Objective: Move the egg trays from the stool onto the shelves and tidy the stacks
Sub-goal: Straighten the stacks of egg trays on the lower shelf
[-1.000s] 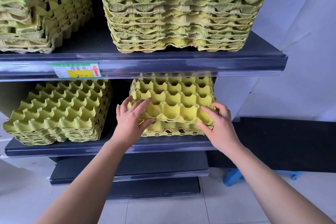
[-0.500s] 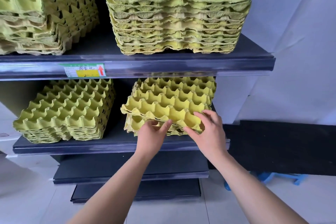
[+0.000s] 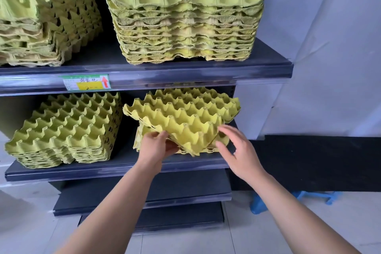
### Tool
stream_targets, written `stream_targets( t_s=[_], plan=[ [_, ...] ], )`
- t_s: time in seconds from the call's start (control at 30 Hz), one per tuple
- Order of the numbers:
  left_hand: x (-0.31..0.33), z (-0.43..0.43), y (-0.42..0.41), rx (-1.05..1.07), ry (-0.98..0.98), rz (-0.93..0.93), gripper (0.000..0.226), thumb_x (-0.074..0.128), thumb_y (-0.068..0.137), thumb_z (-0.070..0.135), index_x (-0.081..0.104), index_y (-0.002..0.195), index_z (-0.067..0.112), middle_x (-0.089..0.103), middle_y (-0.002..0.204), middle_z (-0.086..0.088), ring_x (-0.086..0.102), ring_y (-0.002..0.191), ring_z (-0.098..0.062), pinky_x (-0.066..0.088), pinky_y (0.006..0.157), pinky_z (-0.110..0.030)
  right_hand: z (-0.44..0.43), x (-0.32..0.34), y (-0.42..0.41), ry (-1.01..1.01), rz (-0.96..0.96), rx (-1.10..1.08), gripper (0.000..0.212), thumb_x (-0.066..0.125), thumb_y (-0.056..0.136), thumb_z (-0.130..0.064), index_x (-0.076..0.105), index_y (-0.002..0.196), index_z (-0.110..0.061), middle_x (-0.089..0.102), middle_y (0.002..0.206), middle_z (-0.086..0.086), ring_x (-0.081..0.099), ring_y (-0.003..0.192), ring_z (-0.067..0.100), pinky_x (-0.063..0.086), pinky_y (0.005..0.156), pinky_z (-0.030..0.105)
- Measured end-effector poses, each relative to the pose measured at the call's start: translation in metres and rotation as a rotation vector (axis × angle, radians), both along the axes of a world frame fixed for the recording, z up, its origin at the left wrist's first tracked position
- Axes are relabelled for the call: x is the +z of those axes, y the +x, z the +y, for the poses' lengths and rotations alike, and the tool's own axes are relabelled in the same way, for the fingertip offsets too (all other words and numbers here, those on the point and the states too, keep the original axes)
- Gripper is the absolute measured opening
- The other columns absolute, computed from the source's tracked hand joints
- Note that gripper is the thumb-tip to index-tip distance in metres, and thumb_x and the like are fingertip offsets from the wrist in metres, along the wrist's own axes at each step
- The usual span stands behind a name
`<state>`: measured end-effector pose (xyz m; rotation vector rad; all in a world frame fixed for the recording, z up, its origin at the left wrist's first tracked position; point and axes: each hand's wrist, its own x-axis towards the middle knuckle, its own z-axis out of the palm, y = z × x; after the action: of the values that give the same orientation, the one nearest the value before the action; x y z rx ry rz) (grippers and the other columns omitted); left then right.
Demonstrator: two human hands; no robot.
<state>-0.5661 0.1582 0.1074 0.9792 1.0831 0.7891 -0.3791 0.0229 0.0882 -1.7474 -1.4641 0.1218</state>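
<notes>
A yellow-green egg tray (image 3: 181, 113) lies twisted and lifted at its near corner on top of a short stack (image 3: 142, 140) at the right of the middle shelf (image 3: 115, 168). My left hand (image 3: 157, 148) grips the tray's near edge from below, fingers curled around it. Just right of the tray's near right corner, my right hand (image 3: 237, 150) hovers with fingers spread and holds nothing. A blue stool (image 3: 259, 204) shows partly on the floor at the lower right, with nothing visible on it.
A second tray stack (image 3: 66, 130) sits on the left of the middle shelf. The upper shelf (image 3: 185, 74) carries two taller stacks (image 3: 185, 24) (image 3: 45, 24) and a price label (image 3: 86, 82). Lower shelves (image 3: 144, 194) are dark. A white wall lies to the right.
My left hand slid right under the tray's near edge and took hold, turning the top tray askew. My right hand came off the tray and opened. The camera pulled back and tilted up.
</notes>
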Motion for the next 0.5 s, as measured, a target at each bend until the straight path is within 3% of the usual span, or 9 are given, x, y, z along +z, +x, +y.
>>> stream_targets(
  t_s=[0.1, 0.23, 0.37, 0.5],
  plan=[
    [0.005, 0.016, -0.021, -0.047, -0.014, -0.014, 0.022, 0.049, 0.098, 0.013, 0.06, 0.109, -0.002, 0.07, 0.097, -0.024, 0.071, 0.086, -0.033, 0.059, 0.064, -0.035, 0.011, 0.002, 0.017, -0.097, -0.19, -0.078, 0.055, 0.058, 0.093, -0.02, 0.039, 0.144, -0.018, 0.029, 0.153, -0.002, 0.022, 0.141, 0.012, 0.019, 0.115, 0.03],
    [0.01, 0.034, -0.038, -0.136, 0.039, 0.013, 0.022, 0.046, 0.1, 0.014, 0.063, 0.103, 0.001, 0.074, 0.084, -0.015, 0.072, 0.074, -0.025, 0.058, 0.058, -0.031, 0.029, 0.01, 0.032, -0.19, -0.273, -0.065, 0.066, 0.063, 0.089, -0.026, 0.032, 0.147, -0.022, 0.016, 0.158, 0.0, 0.011, 0.145, 0.018, 0.015, 0.118, 0.039],
    [0.013, 0.052, -0.049, -0.222, 0.06, 0.042, 0.024, 0.045, 0.101, 0.014, 0.062, 0.11, 0.001, 0.073, 0.092, -0.015, 0.072, 0.076, -0.025, 0.059, 0.061, -0.033, 0.047, 0.019, 0.038, -0.332, -0.425, -0.018, 0.067, 0.065, 0.087, -0.033, 0.034, 0.146, -0.025, 0.031, 0.153, 0.0, 0.019, 0.143, 0.019, 0.012, 0.118, 0.04],
    [0.012, 0.067, -0.051, -0.238, 0.085, 0.07, 0.03, 0.045, 0.102, 0.02, 0.059, 0.12, 0.001, 0.071, 0.099, -0.016, 0.07, 0.078, -0.025, 0.058, 0.063, -0.035, 0.058, 0.024, 0.032, -0.342, -0.428, -0.02, 0.053, 0.066, 0.086, -0.033, 0.05, 0.135, -0.028, 0.052, 0.138, -0.004, 0.044, 0.127, 0.019, 0.024, 0.111, 0.037]
  ],
)
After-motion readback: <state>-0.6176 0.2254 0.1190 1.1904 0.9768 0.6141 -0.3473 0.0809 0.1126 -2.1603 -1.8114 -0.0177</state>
